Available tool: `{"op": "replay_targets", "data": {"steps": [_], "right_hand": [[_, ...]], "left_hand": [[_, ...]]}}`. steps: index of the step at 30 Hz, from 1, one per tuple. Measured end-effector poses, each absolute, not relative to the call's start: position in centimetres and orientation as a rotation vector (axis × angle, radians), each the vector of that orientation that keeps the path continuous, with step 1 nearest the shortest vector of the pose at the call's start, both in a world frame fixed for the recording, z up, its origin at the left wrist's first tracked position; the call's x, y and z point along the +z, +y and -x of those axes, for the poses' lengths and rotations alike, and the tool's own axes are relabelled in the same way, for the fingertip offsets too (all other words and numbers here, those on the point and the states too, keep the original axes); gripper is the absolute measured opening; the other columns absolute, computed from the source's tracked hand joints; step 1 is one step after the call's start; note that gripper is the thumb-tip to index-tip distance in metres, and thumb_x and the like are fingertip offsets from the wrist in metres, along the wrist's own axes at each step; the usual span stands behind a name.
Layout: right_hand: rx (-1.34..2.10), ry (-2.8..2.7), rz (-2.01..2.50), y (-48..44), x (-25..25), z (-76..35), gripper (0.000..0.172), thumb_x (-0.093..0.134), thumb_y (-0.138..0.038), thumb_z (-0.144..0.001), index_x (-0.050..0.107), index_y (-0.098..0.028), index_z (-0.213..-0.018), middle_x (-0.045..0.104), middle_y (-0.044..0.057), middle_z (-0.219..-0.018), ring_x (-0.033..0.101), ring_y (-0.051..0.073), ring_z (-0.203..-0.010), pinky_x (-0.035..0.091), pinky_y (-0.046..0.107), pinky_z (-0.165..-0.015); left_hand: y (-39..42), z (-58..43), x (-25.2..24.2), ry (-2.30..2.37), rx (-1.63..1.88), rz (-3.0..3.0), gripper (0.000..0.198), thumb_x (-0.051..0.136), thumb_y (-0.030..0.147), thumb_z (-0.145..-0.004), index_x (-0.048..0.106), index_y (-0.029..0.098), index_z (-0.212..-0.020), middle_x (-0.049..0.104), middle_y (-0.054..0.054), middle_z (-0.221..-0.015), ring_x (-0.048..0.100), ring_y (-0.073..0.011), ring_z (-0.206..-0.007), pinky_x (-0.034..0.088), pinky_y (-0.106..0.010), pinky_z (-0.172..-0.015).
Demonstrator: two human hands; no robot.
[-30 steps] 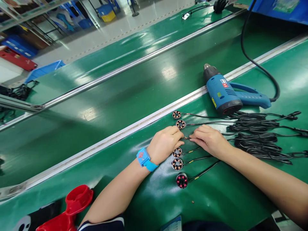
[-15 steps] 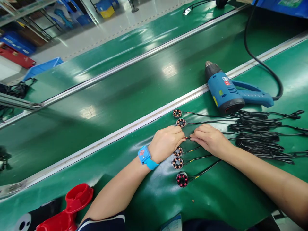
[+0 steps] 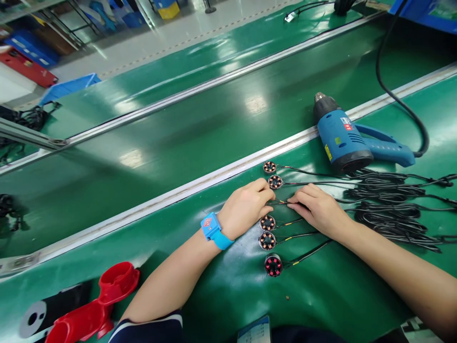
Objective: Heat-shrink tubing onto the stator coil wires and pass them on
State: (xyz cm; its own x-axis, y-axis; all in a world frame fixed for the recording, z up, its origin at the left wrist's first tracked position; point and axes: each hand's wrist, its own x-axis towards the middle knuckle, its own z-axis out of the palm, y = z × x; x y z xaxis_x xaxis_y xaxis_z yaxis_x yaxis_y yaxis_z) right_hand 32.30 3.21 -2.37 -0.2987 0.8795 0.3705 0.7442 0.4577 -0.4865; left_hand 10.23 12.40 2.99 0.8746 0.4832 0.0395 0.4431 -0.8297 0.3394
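Note:
Several small round coil parts with black leads lie in a column on the green mat: one at the top (image 3: 269, 166), another just below it (image 3: 274, 181), two more (image 3: 267, 222) (image 3: 267, 240) nearer me, and one with pink segments (image 3: 273, 265) nearest. My left hand (image 3: 246, 207), with a blue wrist strap (image 3: 213, 230), covers a part in the middle of the column and pinches its end. My right hand (image 3: 317, 207) pinches the thin wire (image 3: 282, 201) that runs from that part. The fingertips of both hands nearly meet.
A blue heat gun (image 3: 344, 140) with a black cord lies at the back right by the metal rail (image 3: 200, 183). Bundled black cables (image 3: 392, 209) lie to the right. A red plastic piece (image 3: 93, 309) and a black cylinder (image 3: 46, 312) sit at the lower left.
Both hands stay pinched together on the same wire. The view has shifted slightly, so everything sits a little further right in the frame.

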Motion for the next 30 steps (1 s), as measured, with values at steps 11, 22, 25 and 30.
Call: {"op": "replay_targets", "data": {"steps": [11,22,25,30], "right_hand": [[0.288,-2.147,1.346,3.2,-2.2,-32.5,0.02,0.047,-0.026,-0.108,0.06,-0.016,-0.095,0.056,0.007,-0.088,0.05,0.022,-0.08,0.045,0.036,-0.074],[0.369,-2.166,1.276,3.4,-1.0,-30.1,0.019,0.046,-0.017,-0.106,0.055,-0.018,-0.123,0.056,0.007,-0.117,0.059,0.02,-0.1,0.051,0.033,-0.087],[0.371,-2.133,1.252,3.7,-1.3,-29.9,0.013,0.047,-0.015,-0.106,0.058,-0.019,-0.112,0.059,0.005,-0.106,0.06,0.017,-0.091,0.051,0.029,-0.08],[0.415,-2.114,1.23,3.9,-1.4,-30.3,0.01,0.051,-0.011,-0.101,0.057,-0.018,-0.105,0.06,0.002,-0.094,0.06,0.016,-0.083,0.049,0.027,-0.076]], "left_hand": [[11.5,-11.1,2.1,0.686,0.192,-2.862,0.015,0.061,0.029,-0.096,0.068,0.018,-0.089,0.061,-0.002,-0.094,0.057,-0.0178,-0.088,0.046,-0.03,-0.067],[12.7,-10.3,2.9,0.716,0.27,-2.475,0.001,0.07,0.014,-0.086,0.069,0.015,-0.085,0.056,-0.002,-0.102,0.059,-0.0124,-0.081,0.048,-0.026,-0.073],[13.0,-10.2,3.1,0.706,0.24,-2.4,0.005,0.071,0.01,-0.082,0.071,0.016,-0.082,0.055,-0.002,-0.104,0.058,-0.0115,-0.079,0.048,-0.025,-0.074],[13.7,-9.8,3.5,0.653,0.232,-2.322,0.011,0.068,0.006,-0.08,0.072,0.016,-0.078,0.053,-0.002,-0.1,0.056,-0.009,-0.074,0.049,-0.023,-0.073]]}}
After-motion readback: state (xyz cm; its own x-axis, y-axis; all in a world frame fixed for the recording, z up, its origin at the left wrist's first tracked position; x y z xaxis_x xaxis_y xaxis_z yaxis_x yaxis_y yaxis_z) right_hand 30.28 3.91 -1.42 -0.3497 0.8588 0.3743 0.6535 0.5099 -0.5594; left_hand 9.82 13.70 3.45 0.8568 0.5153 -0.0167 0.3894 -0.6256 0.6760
